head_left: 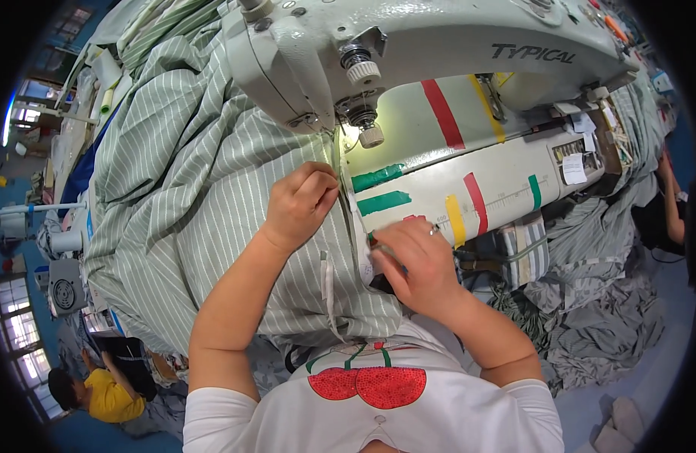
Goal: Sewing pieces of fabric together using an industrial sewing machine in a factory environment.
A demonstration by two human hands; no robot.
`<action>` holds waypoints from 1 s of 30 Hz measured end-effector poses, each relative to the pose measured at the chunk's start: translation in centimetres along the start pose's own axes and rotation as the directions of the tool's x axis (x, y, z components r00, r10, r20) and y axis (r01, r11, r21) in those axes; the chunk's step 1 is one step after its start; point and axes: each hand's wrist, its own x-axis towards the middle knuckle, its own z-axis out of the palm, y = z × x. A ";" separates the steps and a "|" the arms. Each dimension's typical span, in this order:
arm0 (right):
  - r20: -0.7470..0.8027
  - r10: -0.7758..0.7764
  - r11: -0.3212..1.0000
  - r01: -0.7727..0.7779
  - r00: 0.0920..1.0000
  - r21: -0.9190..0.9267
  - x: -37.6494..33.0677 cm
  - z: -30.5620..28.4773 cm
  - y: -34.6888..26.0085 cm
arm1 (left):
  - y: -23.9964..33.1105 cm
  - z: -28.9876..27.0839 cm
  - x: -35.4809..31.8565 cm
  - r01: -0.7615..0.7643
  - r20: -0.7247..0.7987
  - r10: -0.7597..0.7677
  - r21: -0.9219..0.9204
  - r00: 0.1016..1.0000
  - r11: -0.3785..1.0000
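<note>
Pinching the striped fabric (212, 174) edge, left hand (299, 205) curls closed beside the needle; right hand (416, 264) grips the hem.

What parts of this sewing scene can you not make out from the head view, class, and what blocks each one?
- Needle and presser foot: hidden behind the left hand and the sewing machine head.
- Right hand fingertips: curled under, so whatever they pinch is hidden.
- Striped fabric seam edge: covered by both hands.
- Markings on the machine bed's tape strips: too small.

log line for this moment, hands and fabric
left hand: pinching striped fabric by needle | right hand: pressing fabric edge on machine bed | sewing machine: above
</note>
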 end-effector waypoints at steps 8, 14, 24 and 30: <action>0.211 -0.167 0.958 0.209 0.963 -0.194 4.6 1.0 1.4 | -0.3 -0.1 0.1 0.082 0.018 -0.081 -0.110 0.997 0.990; 0.220 -0.188 0.934 0.243 0.957 -0.262 5.3 1.0 1.2 | -0.5 0.2 -0.3 0.166 -0.052 -0.184 -0.245 0.982 0.955; 0.394 -0.109 0.887 0.268 0.913 -0.376 5.8 0.6 2.8 | -0.2 -0.8 0.4 0.163 -0.060 -0.172 -0.124 0.983 0.979; 0.259 -0.216 0.921 0.284 0.942 -0.267 4.9 0.7 2.8 | -0.3 -1.8 0.6 0.088 0.161 -0.054 -0.211 0.985 0.974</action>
